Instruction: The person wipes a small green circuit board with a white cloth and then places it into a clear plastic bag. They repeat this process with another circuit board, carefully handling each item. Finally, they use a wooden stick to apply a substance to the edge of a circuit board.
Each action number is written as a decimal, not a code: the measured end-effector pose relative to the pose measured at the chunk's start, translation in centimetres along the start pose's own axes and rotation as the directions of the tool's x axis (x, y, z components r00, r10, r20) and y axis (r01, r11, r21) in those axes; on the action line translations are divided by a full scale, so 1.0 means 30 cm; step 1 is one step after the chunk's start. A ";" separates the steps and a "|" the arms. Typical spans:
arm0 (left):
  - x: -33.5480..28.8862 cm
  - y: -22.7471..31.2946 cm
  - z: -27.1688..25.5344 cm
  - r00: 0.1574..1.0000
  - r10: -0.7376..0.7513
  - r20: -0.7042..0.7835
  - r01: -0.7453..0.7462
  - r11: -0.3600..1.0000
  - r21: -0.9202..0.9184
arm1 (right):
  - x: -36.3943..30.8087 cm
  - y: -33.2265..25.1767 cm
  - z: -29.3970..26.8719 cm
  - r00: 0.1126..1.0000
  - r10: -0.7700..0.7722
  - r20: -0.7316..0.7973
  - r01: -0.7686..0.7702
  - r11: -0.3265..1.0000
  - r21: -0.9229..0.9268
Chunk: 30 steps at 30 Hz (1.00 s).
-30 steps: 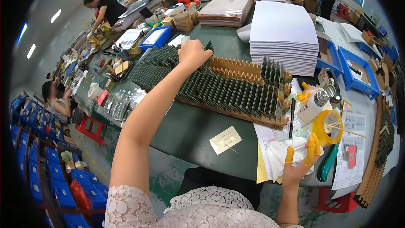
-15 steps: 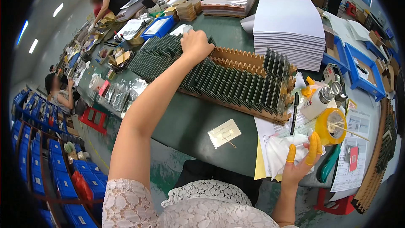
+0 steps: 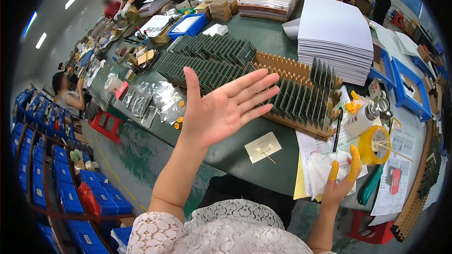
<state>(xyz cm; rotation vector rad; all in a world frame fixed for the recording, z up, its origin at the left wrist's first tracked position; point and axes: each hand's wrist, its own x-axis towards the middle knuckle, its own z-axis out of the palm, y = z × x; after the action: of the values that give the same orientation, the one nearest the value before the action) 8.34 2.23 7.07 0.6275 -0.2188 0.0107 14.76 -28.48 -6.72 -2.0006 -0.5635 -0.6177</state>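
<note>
My left hand (image 3: 217, 114) is raised above the bench with the palm showing and the fingers stretched apart, holding nothing. Behind it stand rows of dark green flat boards (image 3: 207, 71), upright in a notched brown cardboard rack (image 3: 278, 62). At the right my right hand (image 3: 338, 189) wears yellow finger cots, its thumb and fingers apart. It is beside a crumpled white cloth (image 3: 319, 169); whether it touches the cloth I cannot tell. A small pale card (image 3: 262, 147) with a thin stick across it lies on the green bench between my hands.
Right of the rack are a black pen (image 3: 337, 129), a white bottle (image 3: 361, 118), a yellow tape roll (image 3: 374, 145) and a teal cutter (image 3: 371, 186). A tall paper stack (image 3: 335, 37) stands behind. Plastic bags (image 3: 139, 99) lie left. People work across the bench.
My left hand has left the boards at the back of the rack, coming nearer and opening palm up. My right hand stays near the cloth. The whole view has shifted slightly.
</note>
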 end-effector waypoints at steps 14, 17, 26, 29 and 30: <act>-0.195 -0.044 -0.179 0.975 0.214 0.068 -0.174 0.527 0.832 | 0.013 -0.083 -0.004 0.999 -0.053 -0.004 0.050 0.971 -0.232; -0.339 -0.053 -0.235 0.878 0.476 0.038 0.041 -0.154 0.987 | 0.022 -0.081 -0.036 0.994 -0.067 -0.083 0.045 0.967 -0.252; -0.359 -0.080 -0.323 0.744 0.624 0.239 0.123 -0.479 0.869 | 0.015 -0.135 -0.136 0.979 0.034 0.203 0.063 0.889 -0.454; -0.351 -0.085 -0.319 0.740 0.633 0.227 0.103 -0.441 0.892 | 0.051 -0.154 -0.084 0.940 0.054 0.338 0.109 0.889 -0.444; -0.355 -0.077 -0.317 0.741 0.632 0.226 0.111 -0.447 0.887 | 0.061 -0.147 -0.081 0.923 0.058 0.379 0.138 0.873 -0.468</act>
<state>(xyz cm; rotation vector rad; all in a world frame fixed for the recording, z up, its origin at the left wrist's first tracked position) 0.00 6.51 -3.95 2.4184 0.2403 1.1631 12.98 -28.34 -1.66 -2.6297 -0.7385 -0.4150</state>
